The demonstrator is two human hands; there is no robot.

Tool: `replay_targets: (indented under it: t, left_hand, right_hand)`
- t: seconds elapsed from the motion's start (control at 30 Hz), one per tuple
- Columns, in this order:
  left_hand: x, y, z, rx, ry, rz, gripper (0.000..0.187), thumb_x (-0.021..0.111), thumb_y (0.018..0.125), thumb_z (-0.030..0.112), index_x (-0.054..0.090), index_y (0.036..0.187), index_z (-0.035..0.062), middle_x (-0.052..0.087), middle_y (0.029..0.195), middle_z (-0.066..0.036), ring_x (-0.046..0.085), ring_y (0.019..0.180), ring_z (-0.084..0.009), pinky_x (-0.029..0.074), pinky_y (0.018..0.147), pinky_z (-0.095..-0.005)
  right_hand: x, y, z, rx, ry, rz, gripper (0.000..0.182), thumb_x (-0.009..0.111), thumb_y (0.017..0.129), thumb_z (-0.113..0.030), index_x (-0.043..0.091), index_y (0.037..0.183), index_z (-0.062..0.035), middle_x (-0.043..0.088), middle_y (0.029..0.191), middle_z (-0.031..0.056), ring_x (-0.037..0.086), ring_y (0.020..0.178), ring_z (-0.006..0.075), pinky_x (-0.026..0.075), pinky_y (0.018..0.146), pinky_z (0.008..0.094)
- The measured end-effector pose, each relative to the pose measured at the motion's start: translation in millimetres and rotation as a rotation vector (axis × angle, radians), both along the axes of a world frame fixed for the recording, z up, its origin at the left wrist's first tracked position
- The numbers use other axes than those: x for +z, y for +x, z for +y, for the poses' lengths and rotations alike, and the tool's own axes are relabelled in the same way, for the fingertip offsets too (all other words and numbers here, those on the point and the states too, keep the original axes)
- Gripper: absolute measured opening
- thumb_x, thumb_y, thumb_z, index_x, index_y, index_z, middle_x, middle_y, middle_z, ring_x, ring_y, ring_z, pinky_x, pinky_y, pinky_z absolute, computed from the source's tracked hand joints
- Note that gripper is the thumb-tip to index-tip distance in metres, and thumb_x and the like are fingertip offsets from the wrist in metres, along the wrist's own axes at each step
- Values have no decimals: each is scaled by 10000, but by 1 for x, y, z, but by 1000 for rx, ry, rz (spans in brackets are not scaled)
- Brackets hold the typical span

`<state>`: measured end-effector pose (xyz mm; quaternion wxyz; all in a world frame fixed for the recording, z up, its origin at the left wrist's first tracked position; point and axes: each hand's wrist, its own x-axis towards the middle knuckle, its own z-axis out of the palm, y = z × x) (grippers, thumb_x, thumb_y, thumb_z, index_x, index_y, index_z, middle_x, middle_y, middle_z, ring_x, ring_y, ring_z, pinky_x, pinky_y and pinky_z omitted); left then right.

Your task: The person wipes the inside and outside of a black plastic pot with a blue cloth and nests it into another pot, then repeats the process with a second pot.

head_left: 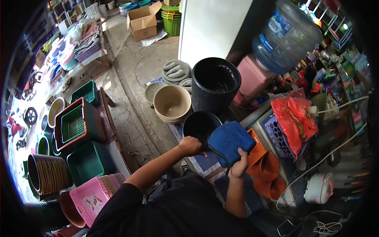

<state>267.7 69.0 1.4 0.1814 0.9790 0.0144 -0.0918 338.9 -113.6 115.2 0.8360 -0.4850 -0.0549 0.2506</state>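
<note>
My left hand (pixel 192 146) is closed at the near rim of a round black pot (pixel 200 123), its thumb pointing down along the outside. In my right hand (pixel 239 165) is a folded blue cloth (pixel 230 143) with a dark edge, thumb on top and fingers underneath. The cloth is to the right of the pot and hides part of its rim. Behind stands a taller black pot (pixel 213 94) with a ribbed side. A stack of beige pots (pixel 172 103) is just beyond the small black pot, to its left.
Orange pots (pixel 265 173) lie to the right, near a purple basket (pixel 276 132) with red packets (pixel 294 118). A water bottle (pixel 286 37) tops a pink stand (pixel 252 77). White cables (pixel 335 152) cross the right side. Green baskets (pixel 90 164) and pink baskets (pixel 94 193) line the left.
</note>
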Motion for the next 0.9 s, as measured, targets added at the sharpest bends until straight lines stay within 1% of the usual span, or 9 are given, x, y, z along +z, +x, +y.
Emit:
replay_targets:
  t: [0.13,0.37,0.53,0.6,0.63,0.7,0.8,0.83,0.9]
  left_hand:
    - [-1,0,1,3,-10,-30,525,529,803,648,723,824,161,675,744,-108,676,721,-312,533,604,-413]
    - [-9,-1,2,-8,-52,-108,519,528,819,627,717,792,145,677,745,-120,676,728,-318,535,606,-419]
    - [-1,-4,3,15,-102,-122,525,522,820,635,677,865,135,674,759,-127,678,758,-324,535,639,-426]
    - [-7,-6,3,52,-124,-161,508,529,821,626,667,892,142,673,764,-125,676,756,-326,534,640,-429]
    - [-10,-5,2,52,-153,-157,506,534,820,622,658,908,139,673,792,-124,675,764,-327,534,642,-431]
    - [-9,-6,4,66,-190,-151,505,538,819,619,649,923,137,673,819,-124,673,773,-328,534,643,-433]
    - [2,-7,7,79,-200,-141,506,545,821,611,641,952,132,671,881,-125,672,795,-327,535,644,-432]
    - [6,-8,8,70,-224,-110,499,552,828,592,632,998,130,665,946,-124,665,844,-323,537,676,-428]
    - [-3,-5,6,68,-253,-78,496,560,835,573,623,1045,128,658,1011,-123,658,892,-319,539,708,-424]
  right_hand:
    - [2,-1,11,50,-33,-26,516,521,838,-228,455,1283,25,524,1242,143,511,1147,261,386,1002,381]
    - [6,-2,27,42,-67,-49,478,509,837,-231,491,1248,12,562,1183,135,555,1076,264,432,940,367]
    - [7,-9,42,118,-113,-26,478,506,837,-226,489,1250,13,559,1189,136,554,1076,267,433,937,369]
    - [12,-14,52,144,-160,-42,505,506,824,-256,469,1251,12,559,1147,151,594,978,286,513,793,387]
    - [10,-14,55,162,-173,-40,505,506,824,-256,469,1251,12,559,1147,151,594,978,286,513,793,387]
    - [7,-11,63,152,-189,-23,515,511,821,-278,466,1247,8,564,1118,157,613,901,296,535,682,389]
    - [7,-4,68,259,-166,26,518,515,822,-266,462,1256,12,560,1137,155,593,980,287,513,797,390]
    - [3,-2,69,267,-173,27,518,515,822,-266,462,1256,12,560,1137,155,593,980,287,513,797,390]
    - [-11,3,72,230,-139,18,515,514,827,-230,464,1268,32,549,1185,157,551,1086,279,447,934,386]
